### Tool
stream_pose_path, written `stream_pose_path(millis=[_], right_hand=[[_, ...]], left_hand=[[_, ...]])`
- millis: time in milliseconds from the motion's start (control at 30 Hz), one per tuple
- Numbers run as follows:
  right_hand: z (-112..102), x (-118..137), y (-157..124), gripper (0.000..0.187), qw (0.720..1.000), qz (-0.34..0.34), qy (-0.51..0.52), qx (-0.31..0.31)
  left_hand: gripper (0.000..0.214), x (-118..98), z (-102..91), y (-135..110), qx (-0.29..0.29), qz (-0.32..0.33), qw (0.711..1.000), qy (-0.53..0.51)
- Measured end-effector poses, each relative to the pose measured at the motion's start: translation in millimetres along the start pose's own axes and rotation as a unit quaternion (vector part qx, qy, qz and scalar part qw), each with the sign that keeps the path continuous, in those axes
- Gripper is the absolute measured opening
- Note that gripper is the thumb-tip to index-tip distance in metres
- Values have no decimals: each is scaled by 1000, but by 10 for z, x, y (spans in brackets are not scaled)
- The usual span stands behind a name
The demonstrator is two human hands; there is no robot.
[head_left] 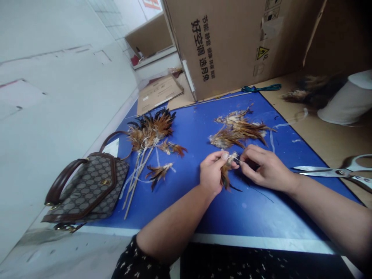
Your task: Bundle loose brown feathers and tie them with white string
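Over the blue table mat (pixel 186 209), my left hand (pixel 212 170) pinches a small bunch of brown and black feathers (pixel 225 176), tips hanging down. My right hand (pixel 266 166) is closed just to its right, with thumb and forefinger on a thin white string (pixel 235 157) that runs to the quill end of the bunch. Beyond both hands lie loose brown feathers (pixel 236 130) in a pile. Off to the left are feather bundles tied on sticks (pixel 151 131), and two small feather bunches, one dark-tipped (pixel 159 172), the other reddish (pixel 173 148).
A brown patterned handbag (pixel 87 186) stands at the left edge. Scissors (pixel 338 171) lie at the right, blades toward my right forearm. A large cardboard box (pixel 232 46) rises behind the mat. At the far right are a white spool-like roll (pixel 345 102) and dark feathers (pixel 308 91).
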State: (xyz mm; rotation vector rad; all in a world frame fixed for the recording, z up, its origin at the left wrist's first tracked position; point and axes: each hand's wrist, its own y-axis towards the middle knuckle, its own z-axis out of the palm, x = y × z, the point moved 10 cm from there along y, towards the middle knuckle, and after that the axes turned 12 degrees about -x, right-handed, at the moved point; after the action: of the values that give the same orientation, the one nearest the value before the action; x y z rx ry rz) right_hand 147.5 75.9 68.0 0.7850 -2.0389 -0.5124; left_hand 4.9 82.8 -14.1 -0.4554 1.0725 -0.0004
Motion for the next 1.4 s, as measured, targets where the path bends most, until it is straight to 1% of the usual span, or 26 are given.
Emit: stream_pose_path(millis=[100,167,233,300,467,533,600,667,733,767,933,1033,1133,1267,1333,1400], right_hand=[[58,-94,-32,4,999,41,-4,25],[65,-134,-42,11,997,71,8,28],[67,-131,-39,12,996,85,27,27],[71,-99,-28,13,995,86,47,25],[70,-59,-22,30,993,89,80,11],[66,-47,-28,32,994,83,72,-1],[81,-33,-41,36,995,76,64,-10],[97,-32,-58,39,996,71,48,-20],[109,-40,-76,40,997,64,14,-29],[114,-45,-85,39,998,59,-9,-30],[115,-47,-103,30,988,12,-153,-28],[116,-40,-95,28,979,-4,-202,-30],[94,-32,-81,28,973,-12,-225,-49],[55,-60,-78,30,970,-10,-234,-70],[49,-82,-83,30,971,-4,-228,-72],[65,-74,-87,29,973,-10,-222,-69]], left_hand=[[41,-15,30,-25,13,17,1000,-12],[38,-17,45,-42,18,26,999,-14],[35,-19,49,-55,17,33,999,-15],[33,-24,52,-68,15,39,999,-15],[29,-22,75,-94,39,17,999,-4],[26,-85,51,-98,37,31,999,8],[24,-140,61,-115,51,44,998,15],[25,-143,122,-147,84,39,996,13],[26,-102,183,-172,109,20,994,3],[28,-80,192,-172,109,14,994,0],[35,13,108,-94,55,-7,998,8],[37,76,121,-77,73,-43,996,17],[37,96,162,-82,100,-65,993,11],[33,62,247,-119,145,-56,988,-8],[32,80,281,-141,166,-59,984,2],[33,101,272,-138,167,-55,984,27]])
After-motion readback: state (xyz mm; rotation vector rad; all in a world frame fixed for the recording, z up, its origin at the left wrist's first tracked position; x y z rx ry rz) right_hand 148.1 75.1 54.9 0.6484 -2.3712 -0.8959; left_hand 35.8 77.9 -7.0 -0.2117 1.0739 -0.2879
